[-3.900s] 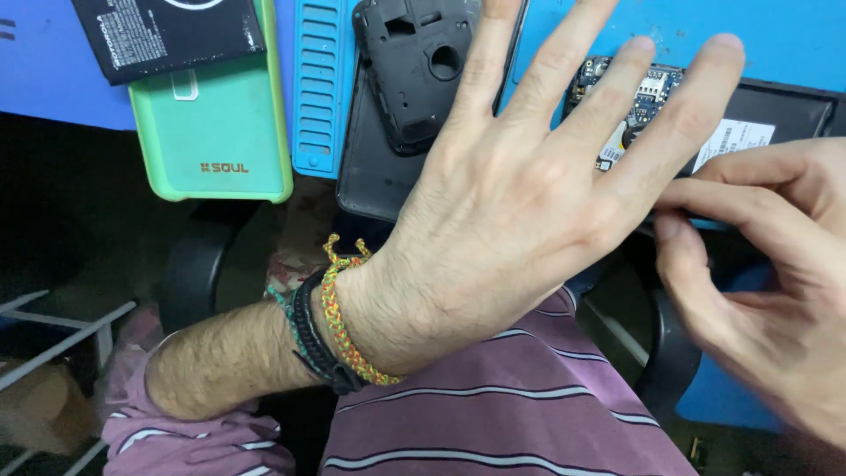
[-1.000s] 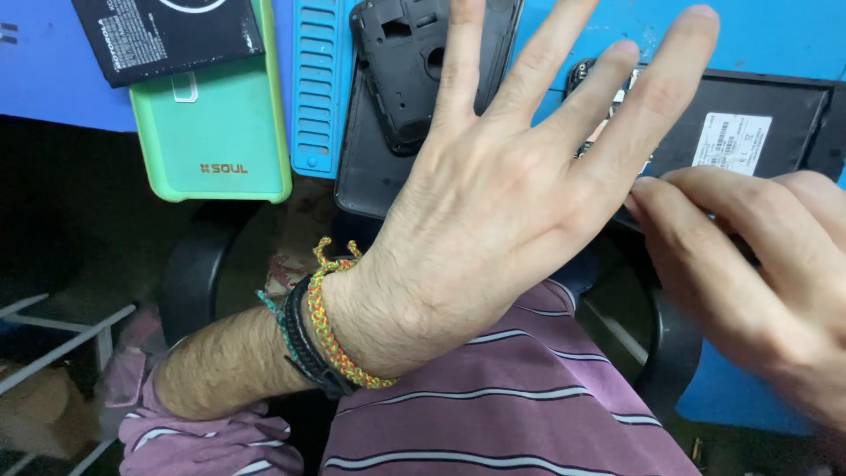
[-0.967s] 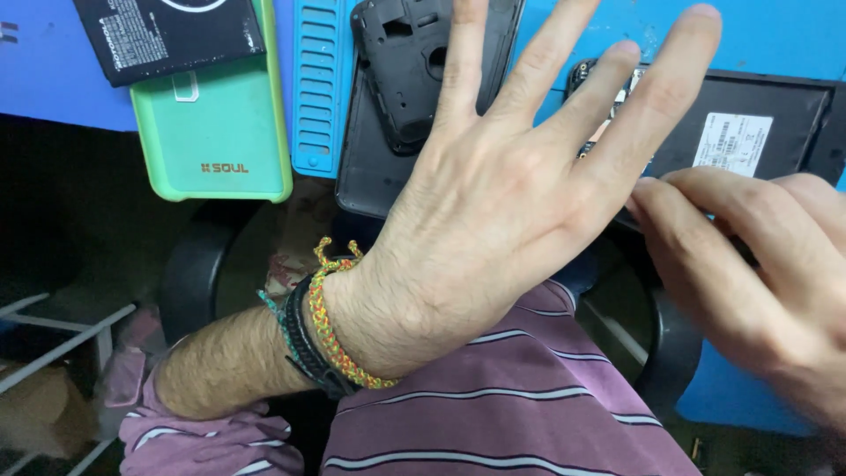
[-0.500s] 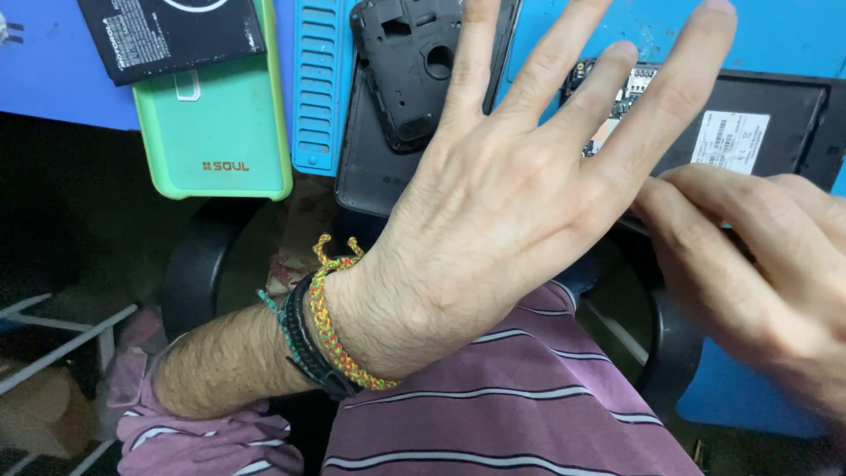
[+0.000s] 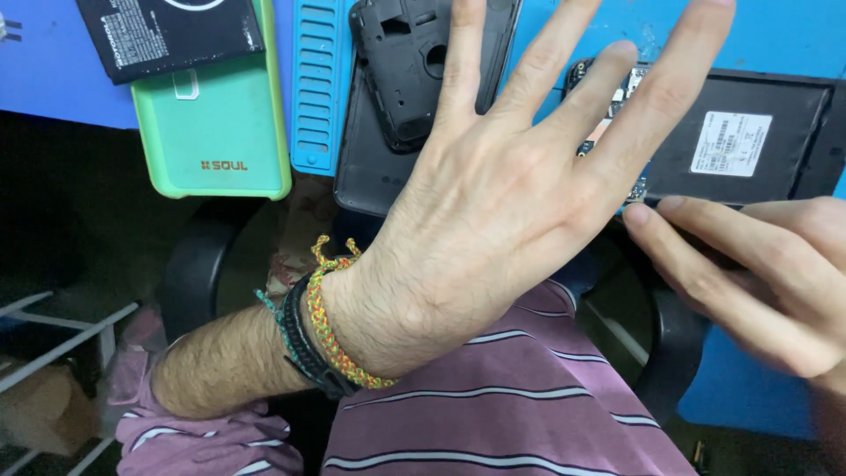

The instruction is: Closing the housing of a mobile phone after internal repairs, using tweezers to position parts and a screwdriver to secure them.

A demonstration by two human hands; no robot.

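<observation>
Spread the left hand (image 5: 493,220) wide, empty, over the opened phone (image 5: 740,141). Touched its near edge with right fingers (image 5: 679,231), loosely extended, gripping nothing. Likely mid-disassembly; called next for steadying the phone.

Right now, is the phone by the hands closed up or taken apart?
Taken apart. The phone lies with its back off, circuit board showing under the left hand; a separate black cover lies beside it.

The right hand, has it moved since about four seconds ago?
Yes. The right hand has slid lower and to the right against the opened phone; its fingertips now lie at the phone's lower edge.
</observation>
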